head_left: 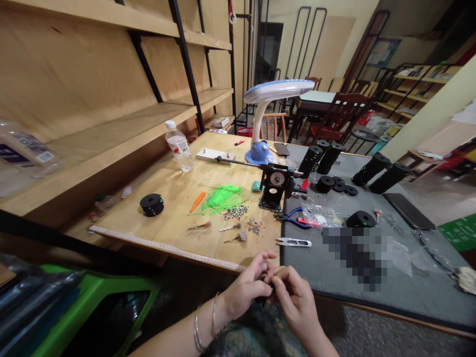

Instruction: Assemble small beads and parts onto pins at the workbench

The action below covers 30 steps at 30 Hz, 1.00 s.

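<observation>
My left hand [248, 285], with two bangles on the wrist, is closed around a small black object [263, 299] just in front of the table's edge. The fingers cover most of it, so its kind does not show. My right hand [293, 295] meets the left, thumb and forefinger pinched together against it; whatever lies in the pinch is too small to make out. Beyond the hands lie white-handled thread snips [294, 242], a pile of colourful beads [236, 212], small grey pieces [256, 226] and bright green strands [224, 198].
A black clamp-like device [274, 186] with a long rod stands mid-table near a blue-based lamp [259, 152]. Black foam spools [361, 219], blue-handled pliers [295, 218] and a phone [409, 211] are on the grey mat. A water bottle [179, 148] and an orange-handled tool [198, 202] are leftward.
</observation>
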Tool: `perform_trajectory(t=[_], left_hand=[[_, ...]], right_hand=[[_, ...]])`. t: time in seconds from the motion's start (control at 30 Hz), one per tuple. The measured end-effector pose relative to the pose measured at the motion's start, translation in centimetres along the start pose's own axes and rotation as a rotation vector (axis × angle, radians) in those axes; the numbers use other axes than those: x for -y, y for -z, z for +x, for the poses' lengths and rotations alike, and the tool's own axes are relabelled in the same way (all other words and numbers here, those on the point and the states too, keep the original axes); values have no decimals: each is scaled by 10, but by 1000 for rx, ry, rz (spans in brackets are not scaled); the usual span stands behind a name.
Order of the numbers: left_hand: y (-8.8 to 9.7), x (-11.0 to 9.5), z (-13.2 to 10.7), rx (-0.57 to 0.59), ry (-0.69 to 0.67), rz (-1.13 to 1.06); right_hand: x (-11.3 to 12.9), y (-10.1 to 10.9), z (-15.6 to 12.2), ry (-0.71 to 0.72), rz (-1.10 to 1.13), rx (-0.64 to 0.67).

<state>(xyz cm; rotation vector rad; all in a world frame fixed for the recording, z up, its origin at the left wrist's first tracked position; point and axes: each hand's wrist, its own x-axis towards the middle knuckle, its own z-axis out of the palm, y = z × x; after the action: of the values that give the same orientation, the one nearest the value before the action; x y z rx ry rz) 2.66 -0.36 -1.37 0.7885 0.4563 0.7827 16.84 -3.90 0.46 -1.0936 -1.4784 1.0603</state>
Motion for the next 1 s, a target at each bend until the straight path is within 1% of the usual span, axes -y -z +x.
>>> perform_trajectory(t=[0.17,0.37,0.6,0.77,1.0], left_hand=[[2,1,0,12,-8,37],[3,0,-2,-16,-17,81],[-3,-5,-4,-55,31,-30],[-2,-7,-4,-93,65,-86],[-2,-8,-2,-61,64,-156]], right_hand=[[2,0,1,40,3,-5],[2,0,2,37,0,-3],[2,-3,2,41,-3,1],[3,-5,2,0,43,13],[3,-8,5,-55,125,-7]])
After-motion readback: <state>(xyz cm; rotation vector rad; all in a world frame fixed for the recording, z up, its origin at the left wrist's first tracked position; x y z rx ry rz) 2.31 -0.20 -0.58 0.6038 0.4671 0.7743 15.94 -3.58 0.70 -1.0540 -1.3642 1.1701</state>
